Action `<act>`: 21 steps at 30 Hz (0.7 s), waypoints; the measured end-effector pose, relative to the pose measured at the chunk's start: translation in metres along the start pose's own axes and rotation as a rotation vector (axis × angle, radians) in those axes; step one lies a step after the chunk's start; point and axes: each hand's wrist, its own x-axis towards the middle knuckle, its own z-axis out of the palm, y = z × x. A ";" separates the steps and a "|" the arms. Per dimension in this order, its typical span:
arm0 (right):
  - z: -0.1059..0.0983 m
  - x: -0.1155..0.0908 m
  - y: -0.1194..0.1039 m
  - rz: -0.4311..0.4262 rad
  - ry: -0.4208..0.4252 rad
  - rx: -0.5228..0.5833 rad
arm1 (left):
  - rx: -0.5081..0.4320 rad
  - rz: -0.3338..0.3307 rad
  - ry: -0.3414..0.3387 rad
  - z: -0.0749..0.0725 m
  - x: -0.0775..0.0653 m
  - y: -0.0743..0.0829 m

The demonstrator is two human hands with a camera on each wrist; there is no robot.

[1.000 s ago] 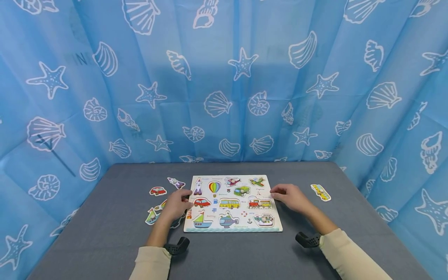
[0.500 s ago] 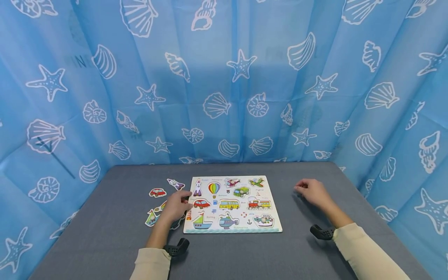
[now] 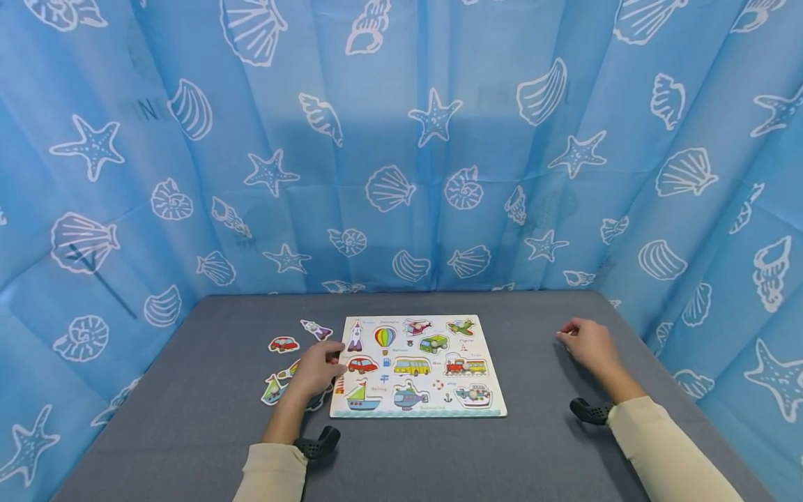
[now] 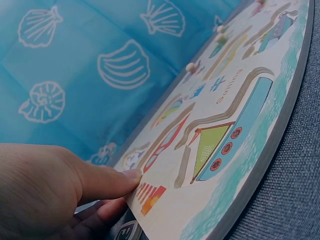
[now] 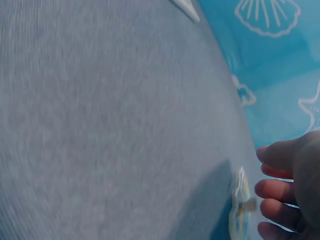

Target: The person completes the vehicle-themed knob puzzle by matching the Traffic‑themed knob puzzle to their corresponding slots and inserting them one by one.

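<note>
A white peg puzzle board point(image 3: 401, 411) with vehicle pictures lies mid-table. At its left edge my left hand point(image 3: 316, 369) pinches the board, the thumb on top and the other fingers lower, as the left wrist view shows. My right hand point(image 3: 590, 343) hovers at the right over a yellow puzzle piece, largely covered by that hand in the head view. The right wrist view has this knobbed puzzle piece point(image 5: 240, 220) lying near the loosely bent fingers, apart from them. Knobbed pieces such as a helicopter point(image 3: 417, 327) and a green truck point(image 3: 434, 344) sit in the board.
Left of the board lie several loose pieces: a rocket point(image 3: 316, 330), a red car point(image 3: 284, 344) and a sailboat point(image 3: 273, 390), others partly behind my left hand. A blue shell-patterned curtain point(image 3: 389, 230) hangs behind the grey table point(image 3: 439, 467).
My right hand has left the board's right edge and moved right, over the yellow piece that showed there one second ago. The left hand keeps its place at the board.
</note>
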 end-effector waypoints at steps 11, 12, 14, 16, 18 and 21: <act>-0.001 -0.002 0.017 0.134 -0.002 -0.050 | -0.001 0.011 -0.003 0.000 0.001 -0.002; 0.000 -0.003 0.018 0.144 -0.005 -0.058 | -0.002 0.009 -0.004 0.000 0.001 -0.002; 0.000 -0.003 0.022 0.164 -0.008 -0.073 | -0.002 0.005 -0.005 0.000 0.001 -0.002; 0.002 -0.004 0.024 0.184 -0.012 -0.077 | -0.006 -0.002 -0.010 0.000 0.001 -0.002; 0.003 -0.004 0.026 0.194 -0.006 -0.075 | -0.011 -0.004 -0.011 0.000 0.001 -0.002; 0.005 -0.004 0.026 0.204 0.006 -0.075 | -0.011 0.001 -0.012 0.000 0.001 -0.002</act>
